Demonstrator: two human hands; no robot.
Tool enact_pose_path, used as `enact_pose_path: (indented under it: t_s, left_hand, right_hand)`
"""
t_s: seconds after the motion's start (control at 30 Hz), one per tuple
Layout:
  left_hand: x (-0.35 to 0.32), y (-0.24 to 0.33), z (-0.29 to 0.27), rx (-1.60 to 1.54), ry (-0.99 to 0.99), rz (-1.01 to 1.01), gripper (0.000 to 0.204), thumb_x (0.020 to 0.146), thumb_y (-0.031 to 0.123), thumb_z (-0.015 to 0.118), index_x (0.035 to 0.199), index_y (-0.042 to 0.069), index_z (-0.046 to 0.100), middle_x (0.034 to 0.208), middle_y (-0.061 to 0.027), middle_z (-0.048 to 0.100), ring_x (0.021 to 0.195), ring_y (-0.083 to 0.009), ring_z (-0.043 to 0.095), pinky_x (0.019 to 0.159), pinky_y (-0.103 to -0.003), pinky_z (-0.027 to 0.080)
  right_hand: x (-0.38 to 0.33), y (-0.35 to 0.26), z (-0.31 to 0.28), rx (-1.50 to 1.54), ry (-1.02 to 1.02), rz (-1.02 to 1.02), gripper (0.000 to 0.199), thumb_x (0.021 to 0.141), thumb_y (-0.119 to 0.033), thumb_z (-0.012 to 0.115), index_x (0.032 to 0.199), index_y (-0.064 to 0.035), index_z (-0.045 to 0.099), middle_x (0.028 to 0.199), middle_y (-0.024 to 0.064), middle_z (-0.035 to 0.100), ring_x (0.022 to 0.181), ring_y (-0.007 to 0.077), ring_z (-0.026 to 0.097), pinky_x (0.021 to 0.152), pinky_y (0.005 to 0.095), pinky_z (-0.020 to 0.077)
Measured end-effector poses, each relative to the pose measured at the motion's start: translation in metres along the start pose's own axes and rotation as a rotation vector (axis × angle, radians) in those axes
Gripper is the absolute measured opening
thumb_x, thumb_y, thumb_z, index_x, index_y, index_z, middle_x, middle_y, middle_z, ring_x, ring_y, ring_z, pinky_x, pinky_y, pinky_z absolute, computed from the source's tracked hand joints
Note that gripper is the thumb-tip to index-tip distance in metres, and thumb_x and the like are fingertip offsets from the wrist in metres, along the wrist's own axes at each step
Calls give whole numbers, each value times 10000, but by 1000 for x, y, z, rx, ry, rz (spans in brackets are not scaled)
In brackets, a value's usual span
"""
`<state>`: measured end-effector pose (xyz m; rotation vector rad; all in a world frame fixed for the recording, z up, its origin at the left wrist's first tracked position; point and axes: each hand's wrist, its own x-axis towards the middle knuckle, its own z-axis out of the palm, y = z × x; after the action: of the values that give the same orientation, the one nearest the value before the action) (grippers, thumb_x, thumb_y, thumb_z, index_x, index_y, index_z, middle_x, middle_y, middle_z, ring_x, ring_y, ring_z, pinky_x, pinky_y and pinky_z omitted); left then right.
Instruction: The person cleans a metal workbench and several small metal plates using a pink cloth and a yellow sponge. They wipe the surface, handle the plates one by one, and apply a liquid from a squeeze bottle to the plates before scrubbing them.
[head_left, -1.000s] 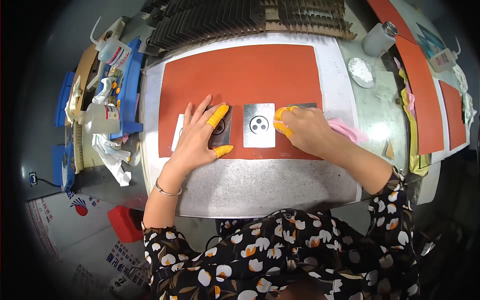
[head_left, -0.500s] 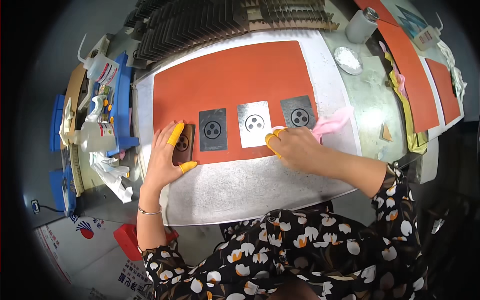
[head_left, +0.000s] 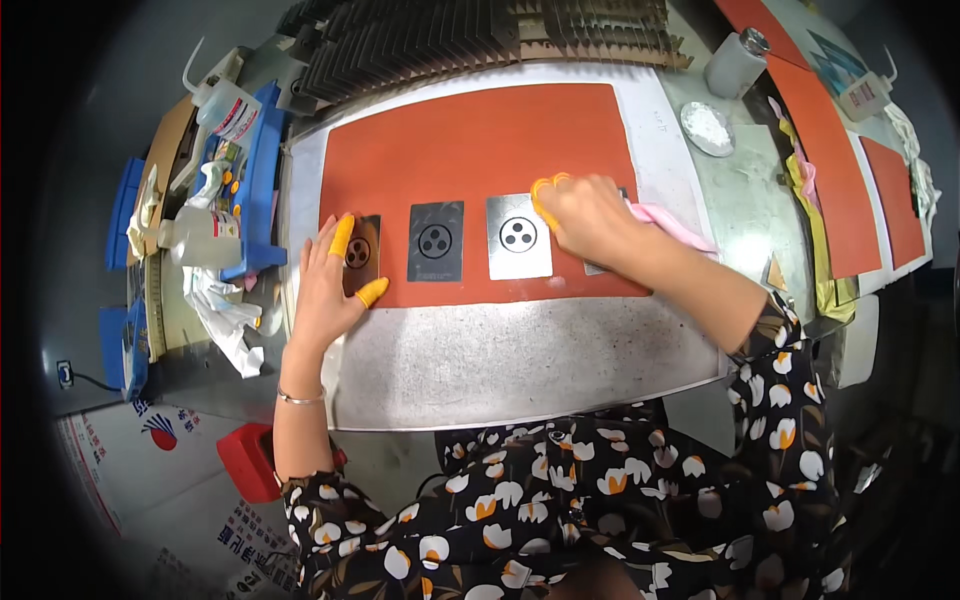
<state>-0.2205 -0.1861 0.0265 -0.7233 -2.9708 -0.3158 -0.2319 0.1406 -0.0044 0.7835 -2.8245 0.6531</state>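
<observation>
Several square plates with a three-hole round centre lie in a row on an orange mat [head_left: 480,140]. My left hand [head_left: 330,285], with yellow finger cots, rests on the leftmost plate [head_left: 362,252], its fingers spread. To its right lie a dark plate [head_left: 436,240] and a silvery plate [head_left: 518,236]. My right hand [head_left: 585,215], also in yellow finger cots, holds a pink cloth [head_left: 675,220] and lies over the rightmost plate [head_left: 598,267], hiding most of it.
The mat lies on a grey metal table [head_left: 500,360]. Dark ribbed parts [head_left: 480,35] are stacked at the back. At left are blue trays [head_left: 262,170], clear bottles [head_left: 200,235] and white rags [head_left: 225,310]. A metal canister [head_left: 735,62], powder dish [head_left: 708,128] and more orange mats [head_left: 815,190] are at right.
My left hand has shifted left from the dark plate to the leftmost plate. My right hand with the cloth has moved back over the rightmost plate, which showed bare half a second ago.
</observation>
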Motion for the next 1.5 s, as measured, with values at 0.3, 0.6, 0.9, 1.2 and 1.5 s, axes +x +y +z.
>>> enact_pose_path:
  t_s: [0.3, 0.6, 0.9, 1.2, 1.5]
  left_hand:
    - [46, 40, 6, -215, -114, 221, 908, 543, 271, 793, 1308, 48, 358, 1339, -117, 387, 1296, -287, 272, 1075, -444, 179]
    - [36, 38, 13, -71, -50, 213, 789, 594, 316, 767, 1256, 52, 430, 1275, -122, 460, 1227, -273, 378, 1049, -461, 220]
    - [31, 30, 15, -133, -29, 170, 764, 621, 254, 754, 1281, 80, 410, 1254, -127, 466, 1181, -273, 413, 1050, -473, 220]
    - [29, 21, 7, -246, -94, 174, 732, 639, 188, 741, 1285, 85, 411, 1315, -106, 424, 1230, -269, 369, 1066, -441, 217]
    - [26, 24, 13, -257, -107, 156, 714, 644, 163, 729, 1277, 76, 410, 1349, -88, 392, 1267, -265, 333, 1067, -458, 196]
  right_hand:
    - [-7, -12, 3, -29, 73, -67, 130, 633, -63, 603, 681, 4, 502, 605, 142, 562, 528, 316, 564, 472, 402, 451]
    - [-28, -11, 1, -9, 44, -105, 113, 660, -56, 602, 684, -18, 499, 597, 125, 539, 539, 295, 565, 462, 407, 439]
    - [-25, -52, 15, 62, -105, -175, 45, 672, -16, 554, 685, -16, 511, 614, 123, 552, 603, 296, 584, 498, 406, 444]
    - [-16, -56, 13, 80, -78, -250, 70, 672, 5, 558, 717, 1, 505, 617, 142, 550, 561, 310, 573, 448, 391, 447]
    - [-31, -37, 0, 69, -60, -186, 80, 685, -20, 576, 722, -13, 506, 570, 133, 526, 504, 303, 551, 439, 410, 426]
